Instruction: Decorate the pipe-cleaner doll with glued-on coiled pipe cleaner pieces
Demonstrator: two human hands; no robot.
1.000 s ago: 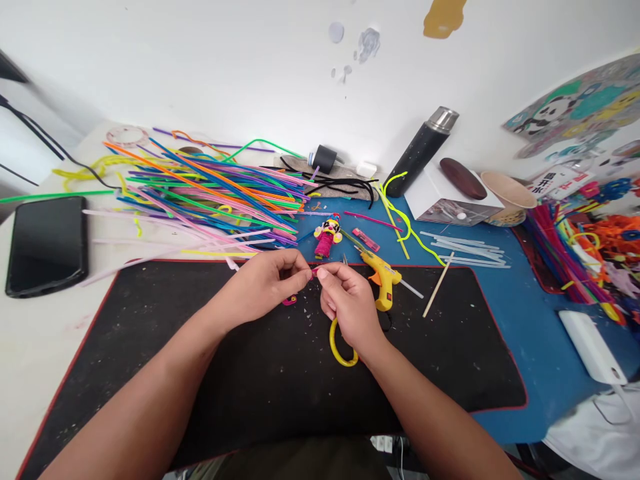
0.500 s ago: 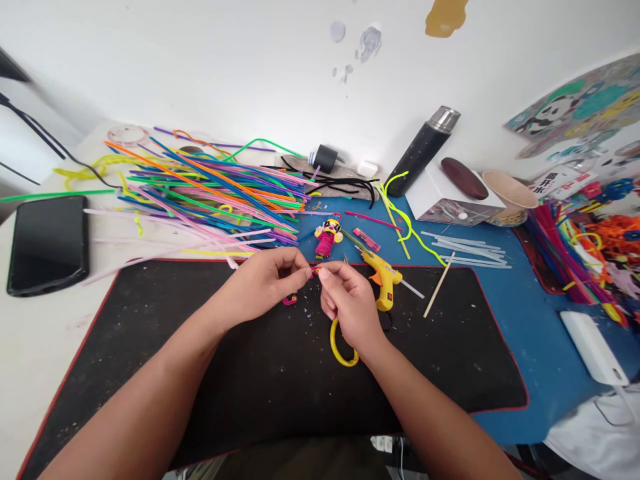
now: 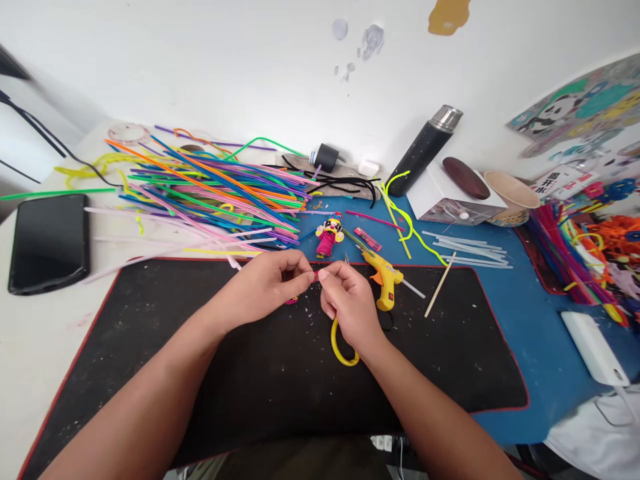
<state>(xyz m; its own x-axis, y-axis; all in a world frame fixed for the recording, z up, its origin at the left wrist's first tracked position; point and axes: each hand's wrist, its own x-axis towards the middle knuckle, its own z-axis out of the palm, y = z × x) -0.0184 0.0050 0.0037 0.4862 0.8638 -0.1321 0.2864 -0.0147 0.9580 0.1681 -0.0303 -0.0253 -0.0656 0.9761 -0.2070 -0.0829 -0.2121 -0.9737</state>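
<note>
Between the fingertips of my two hands is a small magenta pipe-cleaner piece (image 3: 315, 275), mostly covered by the fingers. My left hand (image 3: 273, 283) pinches it from the left, my right hand (image 3: 347, 297) from the right. A second small magenta piece (image 3: 292, 301) lies on the black mat (image 3: 260, 387) below my left fingers. Just beyond the hands stands a small pipe-cleaner doll (image 3: 329, 239) with a magenta body and a colourful head. Scissors with a yellow handle (image 3: 342, 353) lie partly under my right hand.
A yellow glue gun (image 3: 385, 277) lies right of my hands, near a wooden stick (image 3: 440, 285) and clear glue sticks (image 3: 470, 248). Many coloured pipe cleaners (image 3: 215, 190) are heaped at the back left. A phone (image 3: 50, 243) lies far left; a black thermos (image 3: 425, 150) leans at the back.
My fingers have shifted slightly on the small magenta piece, and less of it shows now. My left fingers cover more of the piece on the mat. The view has moved a little.
</note>
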